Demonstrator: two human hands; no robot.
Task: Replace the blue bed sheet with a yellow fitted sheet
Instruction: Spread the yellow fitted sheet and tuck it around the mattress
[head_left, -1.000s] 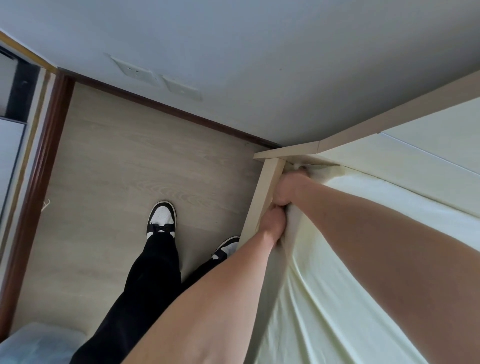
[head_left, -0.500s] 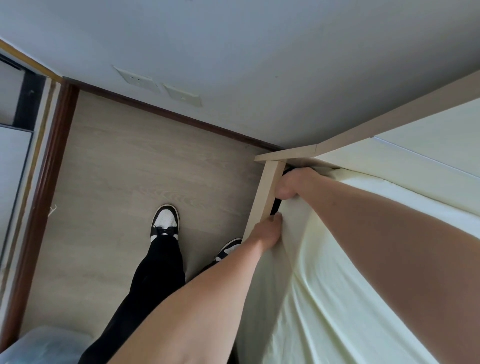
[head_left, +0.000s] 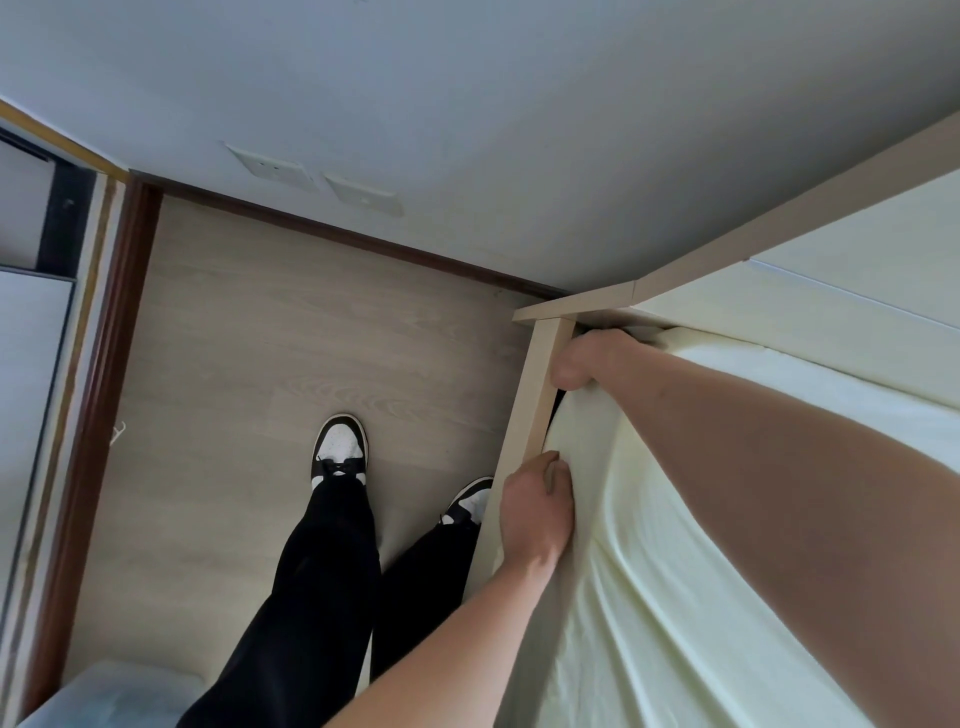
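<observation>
Left hand (head_left: 535, 512) now lower along pale wooden bed frame rail (head_left: 535, 400), fingers curled pinching pale yellow fitted sheet (head_left: 649, 597) edge; right hand (head_left: 582, 364) still curled at mattress corner, gripping sheet. Hands, together a second ago, spread apart: corner apparently seated, side tucking under way.

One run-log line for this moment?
step: tucking corner | left hand: grips yellow fitted sheet | right hand: at bed frame corner, on sheet

The left hand (head_left: 535, 512) slid away (down the sheet edge (head_left: 571, 441)).
</observation>
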